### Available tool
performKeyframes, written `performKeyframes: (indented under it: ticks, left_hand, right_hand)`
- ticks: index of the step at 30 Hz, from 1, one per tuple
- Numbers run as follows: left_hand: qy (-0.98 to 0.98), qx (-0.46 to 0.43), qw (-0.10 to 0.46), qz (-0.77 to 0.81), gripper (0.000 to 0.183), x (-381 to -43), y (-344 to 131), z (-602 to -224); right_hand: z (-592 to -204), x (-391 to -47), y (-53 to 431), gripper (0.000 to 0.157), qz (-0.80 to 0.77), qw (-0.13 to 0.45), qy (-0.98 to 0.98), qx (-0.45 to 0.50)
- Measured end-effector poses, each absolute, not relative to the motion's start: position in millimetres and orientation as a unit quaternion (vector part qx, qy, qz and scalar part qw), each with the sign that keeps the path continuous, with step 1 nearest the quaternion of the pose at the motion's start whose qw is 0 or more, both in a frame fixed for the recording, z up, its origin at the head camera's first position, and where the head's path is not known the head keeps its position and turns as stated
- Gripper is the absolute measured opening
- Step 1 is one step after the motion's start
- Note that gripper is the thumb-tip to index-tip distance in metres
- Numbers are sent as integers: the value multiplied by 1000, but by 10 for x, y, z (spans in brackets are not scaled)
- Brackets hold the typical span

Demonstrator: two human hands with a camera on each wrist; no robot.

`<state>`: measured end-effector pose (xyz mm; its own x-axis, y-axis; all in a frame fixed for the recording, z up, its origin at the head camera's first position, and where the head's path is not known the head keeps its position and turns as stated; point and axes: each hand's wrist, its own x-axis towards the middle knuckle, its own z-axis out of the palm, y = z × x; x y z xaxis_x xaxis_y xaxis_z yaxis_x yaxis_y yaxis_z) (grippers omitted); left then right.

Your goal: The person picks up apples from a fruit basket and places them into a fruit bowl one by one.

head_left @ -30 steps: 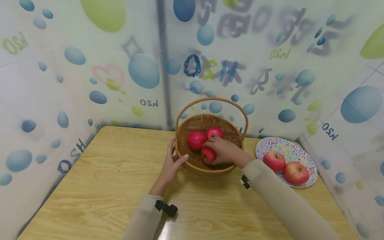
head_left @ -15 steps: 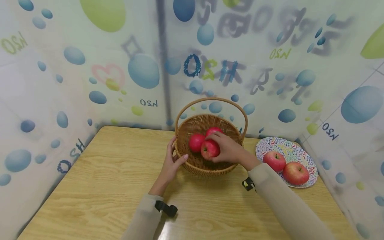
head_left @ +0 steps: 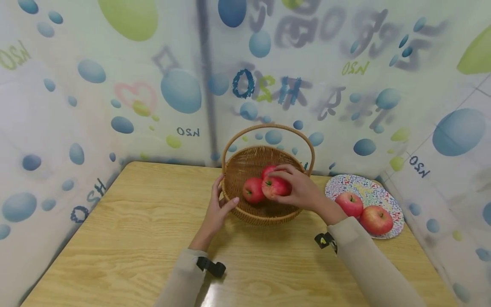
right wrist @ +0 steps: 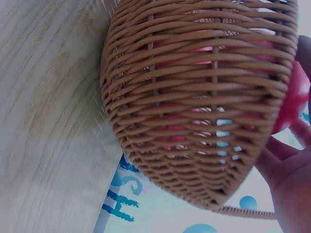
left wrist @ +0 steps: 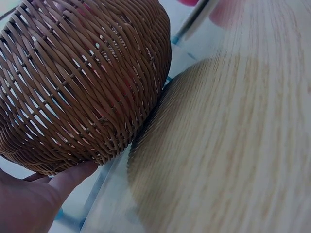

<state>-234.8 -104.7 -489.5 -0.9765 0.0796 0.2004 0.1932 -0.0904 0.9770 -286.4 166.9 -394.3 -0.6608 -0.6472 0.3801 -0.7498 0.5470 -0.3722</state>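
A round wicker basket (head_left: 249, 215) with a tall arched handle stands at the back of the table. My left hand (head_left: 216, 213) holds its left side, thumb at the front rim and fingers along the outer wall; the left wrist view shows this hand (left wrist: 34, 199) against the weave. Over the basket's right half, my right hand (head_left: 301, 189) grips a red apple (head_left: 274, 187) between thumb and fingers. Inside lie another apple (head_left: 253, 190), to the left of the held one, and a third apple (head_left: 268, 170) behind, partly hidden by the hand.
To the right, a plate with a colourful speckled pattern (head_left: 397, 204) bears two apples, one red (head_left: 349, 204) and one yellowish red (head_left: 376, 219). A patterned curtain (head_left: 153, 106) hangs right behind the wooden table (head_left: 134, 234).
My right hand has lifted the apple it grips up and to the right from among the others. The left apple has rolled slightly toward the front. My left hand stays in place.
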Motion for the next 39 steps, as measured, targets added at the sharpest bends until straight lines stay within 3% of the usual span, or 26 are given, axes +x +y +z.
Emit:
performKeyframes:
  ticks: [10,20,39]
  left_hand:
    - [-672,-104,40,-732,83,-2354,-1050,-4907]
    - [-674,-104,40,-731,83,-2358,-1047,-4907]
    - [-680,-108,42,-724,83,-2360,-1053,-4900]
  right_hand:
    - [-3884,-2669,1908,52,304,140,-872,358]
    - [-3945,-2534,2226,58,325,223,-870,297]
    - [-3862,-2347,3170,58,364,298,-879,75]
